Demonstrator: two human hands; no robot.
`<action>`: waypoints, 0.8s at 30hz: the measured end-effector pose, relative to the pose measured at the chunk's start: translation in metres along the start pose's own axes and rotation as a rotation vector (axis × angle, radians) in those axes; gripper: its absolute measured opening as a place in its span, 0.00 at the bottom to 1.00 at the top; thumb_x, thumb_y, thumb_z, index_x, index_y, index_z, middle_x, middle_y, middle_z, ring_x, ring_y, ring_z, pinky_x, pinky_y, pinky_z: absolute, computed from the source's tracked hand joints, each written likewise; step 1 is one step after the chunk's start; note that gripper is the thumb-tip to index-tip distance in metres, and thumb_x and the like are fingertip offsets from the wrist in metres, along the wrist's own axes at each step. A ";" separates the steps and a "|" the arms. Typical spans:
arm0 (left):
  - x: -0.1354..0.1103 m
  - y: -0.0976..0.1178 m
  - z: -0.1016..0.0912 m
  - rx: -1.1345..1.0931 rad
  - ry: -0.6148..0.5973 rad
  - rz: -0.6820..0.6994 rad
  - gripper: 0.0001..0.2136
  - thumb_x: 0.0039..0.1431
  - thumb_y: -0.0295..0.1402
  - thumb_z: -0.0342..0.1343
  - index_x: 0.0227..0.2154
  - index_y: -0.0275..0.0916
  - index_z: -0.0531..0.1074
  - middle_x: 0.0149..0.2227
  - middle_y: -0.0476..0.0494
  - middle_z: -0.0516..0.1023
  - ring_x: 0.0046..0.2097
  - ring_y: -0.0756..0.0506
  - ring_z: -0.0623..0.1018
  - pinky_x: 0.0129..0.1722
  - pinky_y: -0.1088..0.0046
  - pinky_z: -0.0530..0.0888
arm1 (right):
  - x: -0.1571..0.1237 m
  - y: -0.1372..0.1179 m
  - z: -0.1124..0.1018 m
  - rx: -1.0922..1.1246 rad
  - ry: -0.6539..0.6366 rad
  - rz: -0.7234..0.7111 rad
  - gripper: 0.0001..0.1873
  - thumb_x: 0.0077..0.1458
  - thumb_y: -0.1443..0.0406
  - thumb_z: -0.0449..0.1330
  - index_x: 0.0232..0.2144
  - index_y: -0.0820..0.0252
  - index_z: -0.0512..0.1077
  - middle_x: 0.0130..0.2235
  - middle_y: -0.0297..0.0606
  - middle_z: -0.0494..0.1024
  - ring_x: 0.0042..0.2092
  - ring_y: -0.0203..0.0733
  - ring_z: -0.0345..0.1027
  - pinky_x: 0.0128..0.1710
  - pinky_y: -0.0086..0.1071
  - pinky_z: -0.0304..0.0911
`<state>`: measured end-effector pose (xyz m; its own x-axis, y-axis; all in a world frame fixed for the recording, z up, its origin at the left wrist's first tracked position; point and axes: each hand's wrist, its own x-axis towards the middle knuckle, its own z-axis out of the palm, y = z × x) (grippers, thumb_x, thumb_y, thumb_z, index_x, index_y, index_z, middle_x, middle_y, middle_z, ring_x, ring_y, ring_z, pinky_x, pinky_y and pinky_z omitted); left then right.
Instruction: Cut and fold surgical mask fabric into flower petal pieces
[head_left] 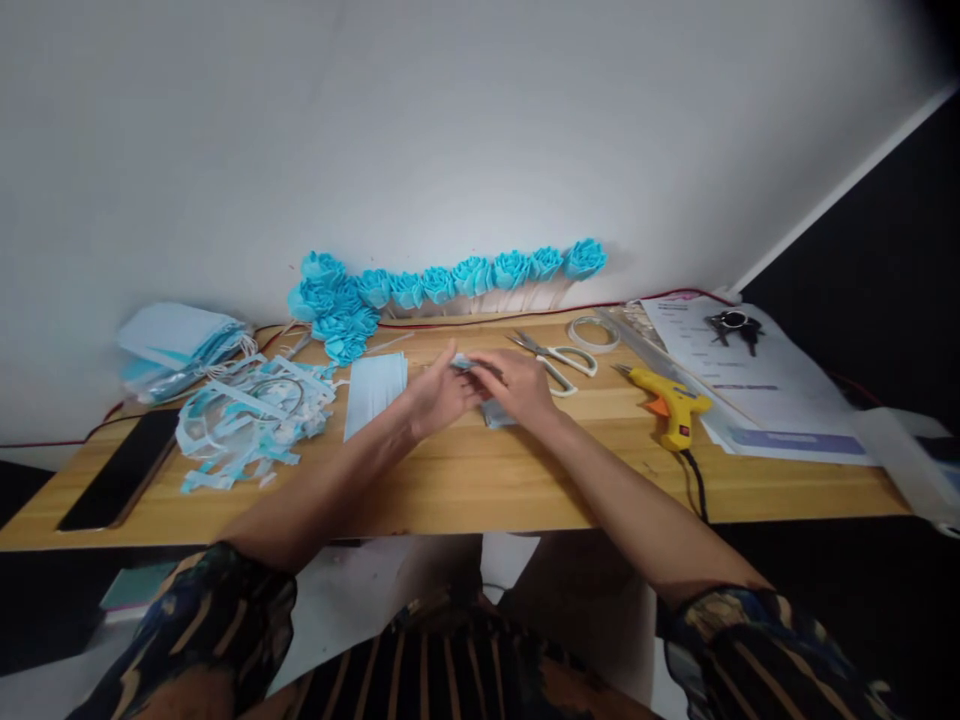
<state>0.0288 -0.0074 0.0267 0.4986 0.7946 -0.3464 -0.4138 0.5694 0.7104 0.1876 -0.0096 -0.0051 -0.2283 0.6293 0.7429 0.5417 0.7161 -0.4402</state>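
Stack of blue sheets (375,393) at 9 o'clock from the hands, just beside the left one, long axis about 12 to 6, leaning slightly toward 1. Left hand (444,396) is nearer to it, partly open, palm showing, thumb up; its fingers are partly hidden, so can't tell if it pinches. Small blue piece (463,362) sits between the hands, at 1 o'clock from the left palm, 10 from the right knuckles; too covered to read its long axis. Right hand (517,385) has curled fingers gripping it. Grayish flat piece (499,413) lies on the table (465,490) under the right hand, at 7 o'clock from it.

Writing: black phone (120,470), far out toward 8 o'clock, none visible. Yellow glue gun (675,405) at 3, no legible brand. Printed papers (765,385), farther out at 3: text lines, purple band, all too small to read.
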 end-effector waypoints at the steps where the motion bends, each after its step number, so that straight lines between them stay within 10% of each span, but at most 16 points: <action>1: 0.005 0.004 -0.001 -0.026 0.026 0.022 0.19 0.71 0.44 0.48 0.38 0.33 0.76 0.48 0.31 0.81 0.52 0.41 0.80 0.53 0.66 0.76 | 0.000 -0.001 0.001 -0.013 -0.036 -0.039 0.11 0.66 0.62 0.58 0.44 0.53 0.80 0.43 0.39 0.86 0.45 0.44 0.80 0.48 0.38 0.72; 11: 0.018 0.025 -0.019 0.004 0.222 0.225 0.17 0.71 0.30 0.44 0.50 0.29 0.76 0.43 0.31 0.84 0.48 0.39 0.83 0.52 0.59 0.78 | -0.003 -0.002 0.011 -0.050 -0.206 -0.179 0.15 0.68 0.66 0.53 0.39 0.52 0.80 0.41 0.35 0.86 0.45 0.41 0.81 0.55 0.40 0.69; 24: 0.021 0.015 -0.051 0.479 0.060 0.341 0.11 0.53 0.38 0.65 0.28 0.34 0.75 0.26 0.46 0.77 0.27 0.50 0.73 0.30 0.74 0.69 | -0.004 -0.010 0.006 -0.063 -0.115 -0.112 0.11 0.67 0.60 0.57 0.39 0.51 0.80 0.38 0.36 0.86 0.43 0.45 0.79 0.48 0.41 0.72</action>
<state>-0.0061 0.0284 -0.0012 0.3481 0.9346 -0.0735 -0.1458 0.1315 0.9805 0.1780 -0.0168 -0.0068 -0.3786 0.5798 0.7214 0.5568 0.7653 -0.3228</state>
